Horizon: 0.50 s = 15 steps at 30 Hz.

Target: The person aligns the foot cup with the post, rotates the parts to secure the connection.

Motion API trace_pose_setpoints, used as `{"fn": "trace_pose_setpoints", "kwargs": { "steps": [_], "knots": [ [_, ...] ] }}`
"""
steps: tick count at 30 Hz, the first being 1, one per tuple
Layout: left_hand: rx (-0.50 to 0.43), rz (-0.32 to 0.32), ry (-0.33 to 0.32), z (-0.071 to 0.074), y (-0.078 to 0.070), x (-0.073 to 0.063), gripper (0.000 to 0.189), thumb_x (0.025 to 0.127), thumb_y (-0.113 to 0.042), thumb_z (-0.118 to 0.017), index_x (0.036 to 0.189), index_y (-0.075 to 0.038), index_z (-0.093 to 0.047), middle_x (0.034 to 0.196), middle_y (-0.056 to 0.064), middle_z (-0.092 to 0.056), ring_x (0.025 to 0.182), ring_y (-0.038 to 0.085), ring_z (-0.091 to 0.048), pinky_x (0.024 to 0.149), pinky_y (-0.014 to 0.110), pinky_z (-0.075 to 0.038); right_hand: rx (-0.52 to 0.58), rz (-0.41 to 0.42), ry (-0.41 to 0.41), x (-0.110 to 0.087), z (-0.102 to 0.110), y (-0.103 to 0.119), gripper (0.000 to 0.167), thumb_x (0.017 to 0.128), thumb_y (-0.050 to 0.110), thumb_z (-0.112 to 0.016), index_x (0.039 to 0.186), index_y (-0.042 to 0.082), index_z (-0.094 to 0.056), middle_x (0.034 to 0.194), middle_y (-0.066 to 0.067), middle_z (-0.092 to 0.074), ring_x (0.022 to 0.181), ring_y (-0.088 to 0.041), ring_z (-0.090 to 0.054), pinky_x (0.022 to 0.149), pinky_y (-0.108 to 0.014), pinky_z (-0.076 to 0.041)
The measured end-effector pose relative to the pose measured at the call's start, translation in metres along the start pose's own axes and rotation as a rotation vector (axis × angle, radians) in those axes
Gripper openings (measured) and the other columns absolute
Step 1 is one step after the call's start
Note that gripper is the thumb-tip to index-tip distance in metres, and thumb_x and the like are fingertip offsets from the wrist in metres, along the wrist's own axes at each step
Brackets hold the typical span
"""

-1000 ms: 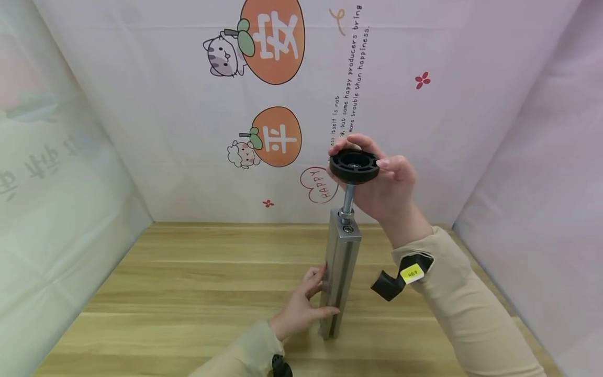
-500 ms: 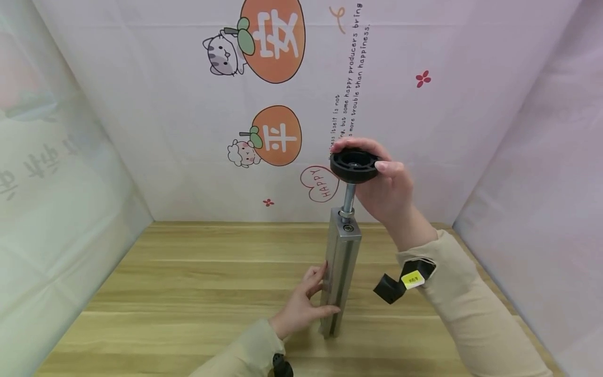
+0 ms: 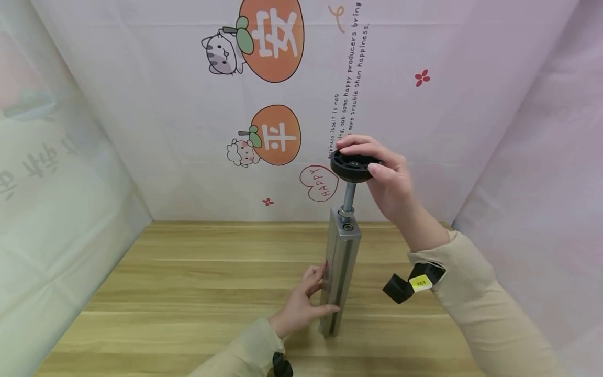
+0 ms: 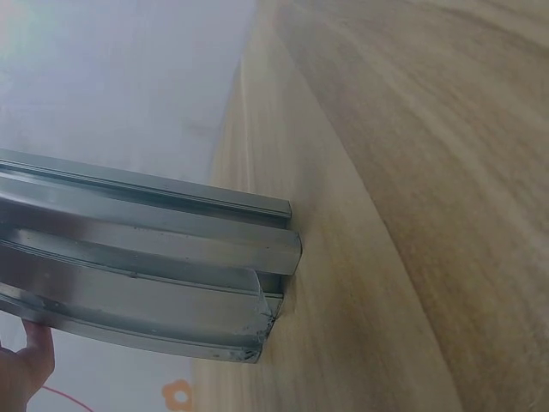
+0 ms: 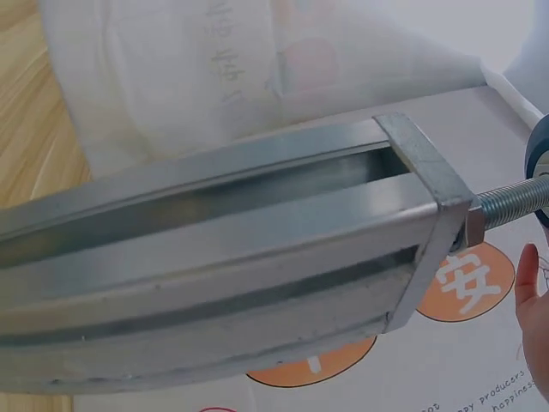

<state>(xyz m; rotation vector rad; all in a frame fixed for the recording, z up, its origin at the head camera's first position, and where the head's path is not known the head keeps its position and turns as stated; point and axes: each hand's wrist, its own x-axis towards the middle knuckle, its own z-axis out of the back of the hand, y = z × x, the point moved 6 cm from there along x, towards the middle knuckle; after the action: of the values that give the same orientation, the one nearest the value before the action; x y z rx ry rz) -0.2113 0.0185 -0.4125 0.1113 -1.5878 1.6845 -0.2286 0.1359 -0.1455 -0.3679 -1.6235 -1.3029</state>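
Note:
An aluminium profile [image 3: 340, 272] with slotted sides stands upright on the wooden table. A threaded rod [image 3: 348, 198] with a nut [image 3: 346, 212] rises from its top end plate, beside a screw. On the rod sits a black round leveling foot [image 3: 349, 172], hollow side up. My right hand [image 3: 394, 183] holds the foot by its rim, thumb in front and fingers over the far side. Low on the profile, my left hand [image 3: 301, 308] grips its sides between thumb and fingers. In the left wrist view the profile's lower end [image 4: 257, 283] meets the table.
The wooden table [image 3: 202, 293] runs back to a printed cloth wall [image 3: 198, 173]. Plain pale cloth hangs at the right side [image 3: 527, 183], and faintly printed cloth at the left [image 3: 56, 209]. Each wrist wears a black camera mount.
My right hand has turned about the foot: its fingers now reach further over the rim, and its wrist has shifted right. The left hand and the profile stay in place.

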Motion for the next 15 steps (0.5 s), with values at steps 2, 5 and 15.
{"fn": "trace_pose_setpoints", "kwargs": {
  "steps": [2, 5, 15],
  "knots": [
    [-0.001, 0.003, -0.002, 0.000, 0.001, -0.001, 0.093, 0.080, 0.000, -0.072, 0.151, -0.019, -0.015, 0.126, 0.020, -0.039, 0.121, 0.005, -0.037, 0.101, 0.034, -0.041, -0.044, 0.002, -0.004, -0.001, 0.001, 0.000, 0.032, 0.087, 0.012, -0.043, 0.102, 0.017, -0.071, 0.115, -0.003, -0.060, 0.116, -0.026, -0.045, 0.093, -0.027, -0.045],
    [-0.001, 0.008, -0.003, 0.000, 0.003, -0.001, 0.092, 0.080, 0.001, -0.072, 0.151, -0.017, -0.016, 0.127, 0.019, -0.039, 0.120, 0.004, -0.037, 0.101, 0.033, -0.042, -0.089, -0.002, -0.002, -0.001, 0.002, 0.002, 0.036, 0.086, 0.009, -0.041, 0.101, 0.019, -0.072, 0.115, -0.004, -0.060, 0.117, -0.027, -0.045, 0.093, -0.026, -0.045],
    [-0.013, -0.002, 0.000, 0.001, 0.002, 0.001, 0.096, 0.079, 0.002, -0.073, 0.151, -0.020, -0.015, 0.126, 0.020, -0.039, 0.121, 0.007, -0.037, 0.102, 0.036, -0.042, -0.387, -0.005, 0.048, 0.000, 0.002, 0.015, 0.032, 0.086, 0.004, -0.045, 0.102, 0.012, -0.072, 0.115, 0.001, -0.059, 0.112, -0.022, -0.049, 0.086, -0.018, -0.048]
  ]
}}
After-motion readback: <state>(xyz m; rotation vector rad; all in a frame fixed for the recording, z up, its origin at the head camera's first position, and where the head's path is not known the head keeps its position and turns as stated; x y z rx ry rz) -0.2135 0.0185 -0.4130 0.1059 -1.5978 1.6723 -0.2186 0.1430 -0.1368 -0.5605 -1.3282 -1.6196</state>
